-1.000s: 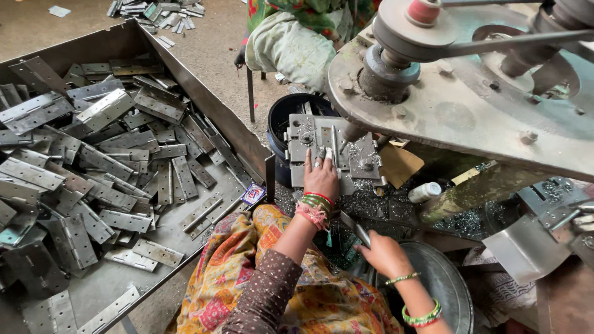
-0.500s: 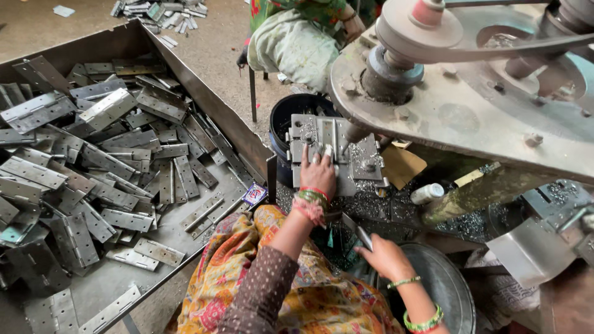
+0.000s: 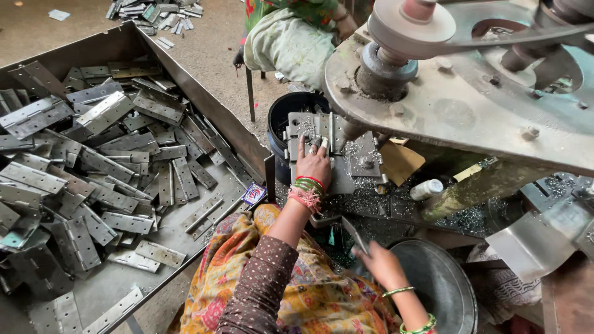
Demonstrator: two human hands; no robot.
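Observation:
My left hand (image 3: 314, 162), with bangles at the wrist, lies on a grey steel hinge (image 3: 322, 133) seated on the machine's fixture plate (image 3: 365, 162), its fingers pressing the hinge down under the drill head. My right hand (image 3: 383, 265) is lower, at the rim of a round metal basin (image 3: 445, 286), and grips a narrow dark hinge leaf (image 3: 355, 235) that sticks out to the upper left. A patterned orange cloth (image 3: 309, 297) covers my lap.
A big metal tray (image 3: 204, 102) on the left holds several loose hinges (image 3: 93, 161). A black bucket (image 3: 286, 111) stands behind the fixture. The machine's heavy arm with a pulley (image 3: 433, 80) overhangs on the right. Another person (image 3: 291, 37) sits beyond it. Metal chips (image 3: 371, 201) litter the bench.
My left hand has slid a little farther forward onto the hinge on the fixture. My right hand has stayed by the basin with the hinge leaf.

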